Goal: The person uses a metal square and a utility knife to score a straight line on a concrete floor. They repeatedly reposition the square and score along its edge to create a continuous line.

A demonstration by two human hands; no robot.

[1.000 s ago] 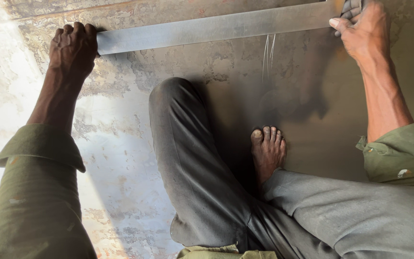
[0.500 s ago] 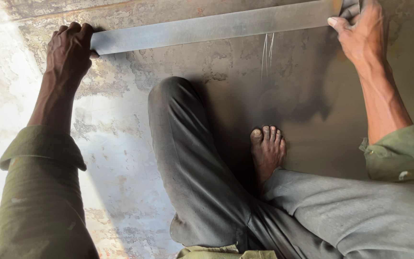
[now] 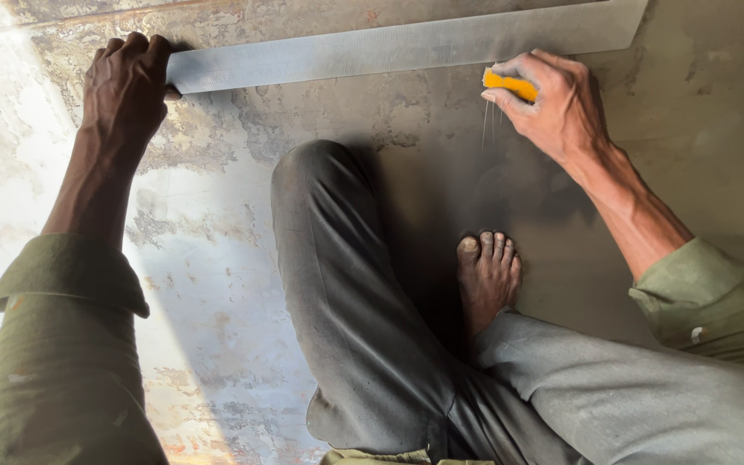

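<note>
A long grey metal straightedge [image 3: 389, 47] lies flat across the top of a stained metal sheet [image 3: 208, 258]. My left hand [image 3: 127, 82] is closed over the straightedge's left end, pressing it down. My right hand [image 3: 553, 103] pinches a small yellow marker piece [image 3: 510, 84] just below the straightedge's lower edge, right of centre. Thin scratched lines [image 3: 488, 125] run down the sheet under that hand.
I sit on the sheet with my bent knee in grey trousers [image 3: 329, 258] at the centre and my bare foot [image 3: 488, 275] beside it. Olive sleeves cover both forearms. Rusty patches mark the sheet's left and lower parts.
My right hand has slid left along the straightedge's lower edge from its right end, and the yellow piece now shows. My left hand stays on the left end.
</note>
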